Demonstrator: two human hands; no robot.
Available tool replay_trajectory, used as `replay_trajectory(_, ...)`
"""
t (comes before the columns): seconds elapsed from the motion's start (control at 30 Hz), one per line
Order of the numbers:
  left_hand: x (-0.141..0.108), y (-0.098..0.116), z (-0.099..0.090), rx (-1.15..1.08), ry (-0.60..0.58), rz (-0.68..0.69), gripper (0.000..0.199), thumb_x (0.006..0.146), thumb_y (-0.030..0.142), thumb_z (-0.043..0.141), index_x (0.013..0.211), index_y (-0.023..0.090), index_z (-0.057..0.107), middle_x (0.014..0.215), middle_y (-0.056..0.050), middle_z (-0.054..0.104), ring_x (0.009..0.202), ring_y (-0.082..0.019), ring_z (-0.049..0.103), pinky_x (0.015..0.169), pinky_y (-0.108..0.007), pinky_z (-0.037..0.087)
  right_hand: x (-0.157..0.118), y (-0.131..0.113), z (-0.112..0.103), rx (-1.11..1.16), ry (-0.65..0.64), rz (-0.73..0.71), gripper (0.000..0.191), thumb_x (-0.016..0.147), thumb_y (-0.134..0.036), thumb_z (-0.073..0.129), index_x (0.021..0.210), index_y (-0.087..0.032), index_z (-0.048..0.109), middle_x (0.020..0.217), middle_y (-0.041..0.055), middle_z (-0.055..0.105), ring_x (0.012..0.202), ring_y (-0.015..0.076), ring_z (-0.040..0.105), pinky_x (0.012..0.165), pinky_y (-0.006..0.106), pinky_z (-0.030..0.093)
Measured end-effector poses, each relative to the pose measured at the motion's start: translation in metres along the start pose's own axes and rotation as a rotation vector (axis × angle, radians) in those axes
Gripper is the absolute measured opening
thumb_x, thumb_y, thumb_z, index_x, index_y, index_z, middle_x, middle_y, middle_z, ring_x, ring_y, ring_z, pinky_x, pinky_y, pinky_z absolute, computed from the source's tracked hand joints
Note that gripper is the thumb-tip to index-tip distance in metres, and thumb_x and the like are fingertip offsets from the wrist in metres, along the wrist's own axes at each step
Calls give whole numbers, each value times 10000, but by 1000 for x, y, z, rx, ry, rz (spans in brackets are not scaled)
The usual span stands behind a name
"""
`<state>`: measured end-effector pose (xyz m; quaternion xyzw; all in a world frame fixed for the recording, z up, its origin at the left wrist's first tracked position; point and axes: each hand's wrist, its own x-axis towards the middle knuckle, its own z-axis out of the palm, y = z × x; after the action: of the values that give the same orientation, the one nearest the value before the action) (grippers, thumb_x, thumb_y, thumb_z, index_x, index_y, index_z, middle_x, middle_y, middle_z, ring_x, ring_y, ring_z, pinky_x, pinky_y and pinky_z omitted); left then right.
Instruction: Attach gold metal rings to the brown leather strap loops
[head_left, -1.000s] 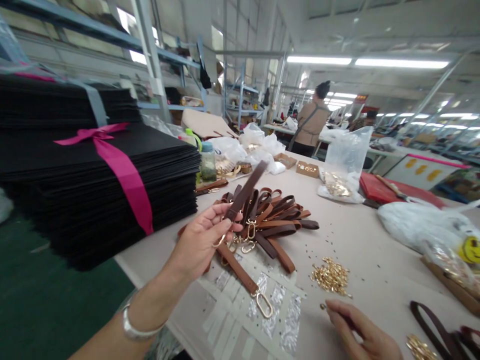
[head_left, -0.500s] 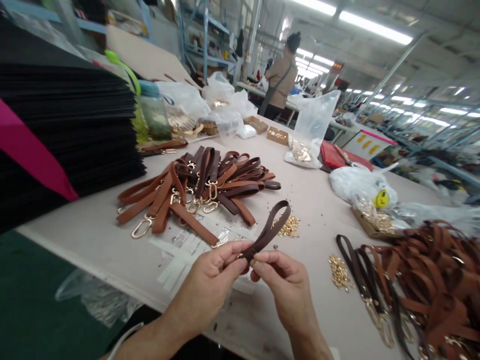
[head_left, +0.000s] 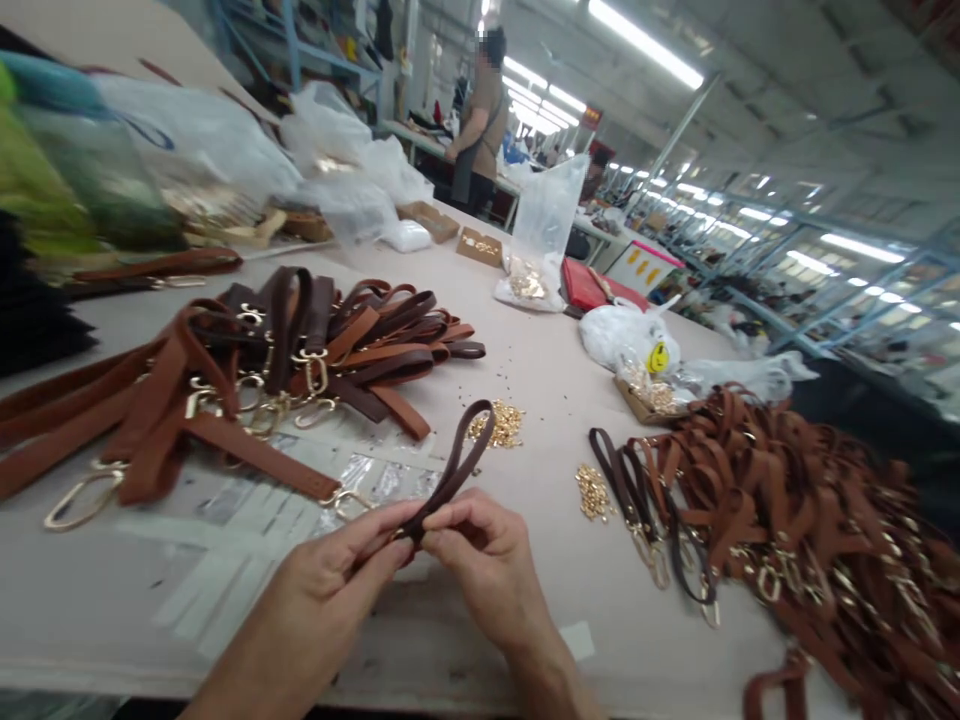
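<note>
A dark brown looped strap (head_left: 459, 462) is held up near the table's front, its loop pointing up and away. My left hand (head_left: 330, 590) pinches its lower end, and my right hand (head_left: 480, 560) pinches it just beside, the fingertips of both nearly touching. The hardware at the strap's end is mostly hidden by my fingers. Just behind the loop lies a small heap of gold pieces (head_left: 507, 425). To the left spreads a pile of brown and dark straps (head_left: 300, 350) with gold clasps; one clasp lies close to my left hand.
On the right are a second gold heap (head_left: 592, 492) and a large strap pile (head_left: 810, 500). Farther back stand a plastic bag of gold parts (head_left: 529, 275), a red item (head_left: 600, 288), small boxes (head_left: 480, 247) and white bags (head_left: 630, 340). A person (head_left: 480, 120) stands beyond the table.
The view has turned to the right, so the table's contents appear farther left and more of the right strap pile shows. Both hands still pinch the dark strap.
</note>
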<state>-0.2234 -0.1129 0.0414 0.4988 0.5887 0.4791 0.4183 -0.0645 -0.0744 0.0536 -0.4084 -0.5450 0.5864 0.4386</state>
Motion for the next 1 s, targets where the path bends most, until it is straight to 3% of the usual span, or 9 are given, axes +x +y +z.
replay_trajectory(0.17,-2,-11,6,177,61,148,266,771,408,669,997,320,777,958,26,805,885,-243,765,834,-278,598,-3,4,1,223,101,78,254,657,-213,825,742,-194,587,702,-44,663,645,107,592,627,217,468)
replay_trajectory(0.3,-5,-14,16,214,106,227,256,782,411,643,986,343,782,934,50,806,836,-210,773,822,-245,593,-4,6,-2,245,148,78,268,631,-202,825,721,-193,573,687,-43,651,645,109,587,626,216,467)
replay_trajectory(0.4,-3,-12,21,191,98,179,267,762,418,661,988,343,780,972,42,802,890,-219,763,857,-256,587,-6,6,-3,226,164,74,246,645,-202,800,735,-194,572,706,-33,661,663,123,605,656,236,483)
replay_trajectory(0.5,2,-6,24,54,-9,-18,279,726,466,701,924,287,778,928,-2,800,850,-236,757,792,-265,612,-10,3,-11,69,135,73,203,685,-203,765,780,-197,587,714,-37,652,661,128,604,649,240,480)
replay_trajectory(0.6,6,-2,24,-226,-150,-323,362,694,504,758,937,236,745,814,-21,777,700,-205,733,629,-230,615,-15,-3,-44,-278,112,19,139,769,-243,711,866,-201,621,748,-28,654,686,135,605,645,237,479)
replay_trajectory(0.7,8,-8,21,-467,-128,-578,473,607,434,871,1005,235,712,850,-10,770,757,-167,718,630,-157,584,-18,-7,-105,-816,313,-102,82,886,-252,571,941,-200,604,825,6,677,739,147,632,689,248,490)
replay_trajectory(0.77,8,-15,18,-566,-114,-694,557,527,353,933,1022,243,702,921,-3,768,816,-156,709,665,-138,577,-20,-7,-149,-1238,444,-104,115,919,-225,503,990,-193,588,861,30,686,753,161,642,697,262,487)
replay_trajectory(0.87,7,-27,17,-657,-162,-749,599,490,275,959,1026,247,694,967,3,758,806,-142,695,689,-149,580,-22,-4,-193,-1489,456,-75,157,897,-174,499,1021,-178,596,878,67,679,791,212,638,713,306,469)
replay_trajectory(1.0,5,-32,23,-574,-188,-705,581,547,293,939,1051,237,656,696,41,705,614,-103,626,548,-137,516,-21,0,-206,-1621,354,-83,168,887,-146,511,994,-207,626,840,50,658,770,205,623,697,286,439)
